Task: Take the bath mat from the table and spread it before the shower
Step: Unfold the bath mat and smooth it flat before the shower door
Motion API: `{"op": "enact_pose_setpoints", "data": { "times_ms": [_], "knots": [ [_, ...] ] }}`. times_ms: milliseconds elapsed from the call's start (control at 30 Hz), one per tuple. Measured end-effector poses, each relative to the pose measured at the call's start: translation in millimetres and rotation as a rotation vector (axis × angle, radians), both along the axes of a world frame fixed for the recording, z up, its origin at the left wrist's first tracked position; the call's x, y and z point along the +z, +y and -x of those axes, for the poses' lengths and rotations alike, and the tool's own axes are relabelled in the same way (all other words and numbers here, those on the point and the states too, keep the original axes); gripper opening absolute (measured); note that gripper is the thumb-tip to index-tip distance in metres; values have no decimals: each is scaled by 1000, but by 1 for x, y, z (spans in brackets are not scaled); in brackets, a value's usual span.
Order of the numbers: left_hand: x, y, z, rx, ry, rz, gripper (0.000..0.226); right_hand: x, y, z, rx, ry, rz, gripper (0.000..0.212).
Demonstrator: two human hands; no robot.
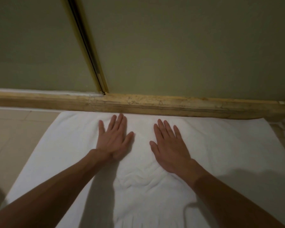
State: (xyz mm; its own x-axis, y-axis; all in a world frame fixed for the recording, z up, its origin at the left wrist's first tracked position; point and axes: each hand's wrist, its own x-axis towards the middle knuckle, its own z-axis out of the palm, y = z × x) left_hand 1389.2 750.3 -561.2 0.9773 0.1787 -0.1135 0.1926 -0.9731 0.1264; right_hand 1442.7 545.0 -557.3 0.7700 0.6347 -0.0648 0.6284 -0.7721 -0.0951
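A white bath mat [229,145] lies unfolded on the floor, its far edge against the stone threshold [155,104] of the shower. My left hand [113,139] rests flat on the mat, palm down, fingers apart, fingertips near the far edge. My right hand [169,145] lies flat beside it, palm down with spread fingers. Between and below the hands the fabric is bunched into a patch of wrinkles [136,180]. Neither hand grips the cloth.
Frosted glass shower doors [187,46] with a brass-coloured frame [89,46] rise behind the threshold. Beige floor tiles [15,132] show to the left of the mat, and a strip of floor at the right edge [283,134].
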Motion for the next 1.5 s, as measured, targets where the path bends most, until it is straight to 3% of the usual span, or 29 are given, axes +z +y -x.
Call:
{"op": "enact_pose_setpoints", "data": {
  "times_ms": [433,700,933,1267,1500],
  "knots": [
    [1,104,23,326,37,-13,91,1,-1,0,-2,12,2,65],
    [-6,120,21,412,-8,-21,88,3,-1,1,0,14,-5,64],
    [2,119,21,404,60,-19,96,2,0,0,-3,17,3,64],
    [30,-45,-7,-42,-76,70,84,23,-26,7,-43,30,-107,54],
    [23,-152,-42,-374,-24,84,67,26,-103,-17,-296,-102,-97,50]
  ]
}}
